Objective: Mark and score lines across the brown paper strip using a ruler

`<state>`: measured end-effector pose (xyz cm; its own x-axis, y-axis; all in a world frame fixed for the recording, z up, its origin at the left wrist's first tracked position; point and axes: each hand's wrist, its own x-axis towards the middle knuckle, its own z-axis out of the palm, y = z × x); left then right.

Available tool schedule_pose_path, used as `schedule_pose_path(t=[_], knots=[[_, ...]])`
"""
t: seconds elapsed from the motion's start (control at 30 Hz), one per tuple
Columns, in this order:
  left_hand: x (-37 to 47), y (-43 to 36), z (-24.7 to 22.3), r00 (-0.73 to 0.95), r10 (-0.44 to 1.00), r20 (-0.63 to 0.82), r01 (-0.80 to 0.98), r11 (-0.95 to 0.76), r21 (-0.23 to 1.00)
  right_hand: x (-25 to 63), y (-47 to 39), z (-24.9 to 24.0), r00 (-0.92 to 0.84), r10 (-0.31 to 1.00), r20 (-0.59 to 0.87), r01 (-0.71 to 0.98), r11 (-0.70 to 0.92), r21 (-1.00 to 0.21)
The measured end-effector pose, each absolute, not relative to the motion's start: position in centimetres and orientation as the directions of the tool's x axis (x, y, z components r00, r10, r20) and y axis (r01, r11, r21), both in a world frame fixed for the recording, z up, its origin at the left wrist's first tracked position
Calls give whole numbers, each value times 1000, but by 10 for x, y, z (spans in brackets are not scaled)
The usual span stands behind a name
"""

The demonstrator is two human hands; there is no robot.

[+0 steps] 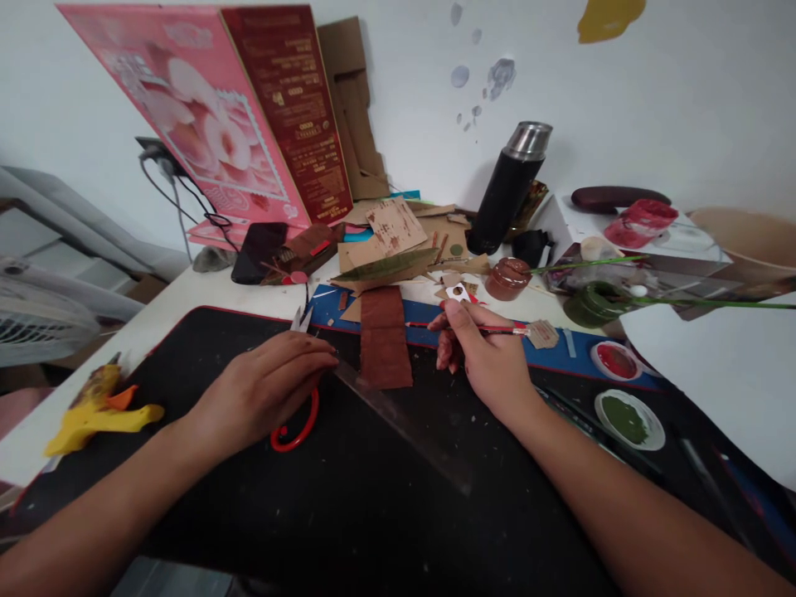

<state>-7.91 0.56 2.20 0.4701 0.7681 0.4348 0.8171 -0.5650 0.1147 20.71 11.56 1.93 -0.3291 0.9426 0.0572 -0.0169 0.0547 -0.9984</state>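
A clear ruler [404,427] is pinched at its far end by my left hand [264,385] and slants toward me over the black mat. Under that hand lie scissors [286,446] with red handles, their blades showing beyond my knuckles. My right hand [491,356] is closed around a slim red-and-black pencil [507,330], its tip pointing left. Between both hands a brown-painted cardboard strip [385,340] lies flat, with crosswise creases. The ruler's end is close to the strip's left edge; whether they touch I cannot tell.
Cardboard scraps [398,228] pile up at the back beside a black thermos [510,186]. Open paint jars [508,279] and paint lids [629,419] stand at the right. A yellow glue gun [103,414] and a phone [258,253] lie left. A pink box [186,108] leans behind.
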Motion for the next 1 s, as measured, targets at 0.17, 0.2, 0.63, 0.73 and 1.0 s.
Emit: schedule_pose_path(t=[0.17,0.2,0.63,0.73,1.0], knots=[[-68,25,23,520,770,370,757,-616,218,205,113,17,-334,942,30,-37,18,-999],[-67,30,24,540,768,346,755,-623,205,204,113,16,-338,941,23,-36,12,-999],[-62,37,20,620,707,339,732,-677,75,199,106,9,-397,917,-26,19,-20,-1000],[-62,39,17,634,690,348,716,-694,70,198,104,9,-405,914,-22,21,-15,-1000],[-58,45,14,645,672,362,720,-694,6,196,101,9,-508,861,-28,29,-15,-999]])
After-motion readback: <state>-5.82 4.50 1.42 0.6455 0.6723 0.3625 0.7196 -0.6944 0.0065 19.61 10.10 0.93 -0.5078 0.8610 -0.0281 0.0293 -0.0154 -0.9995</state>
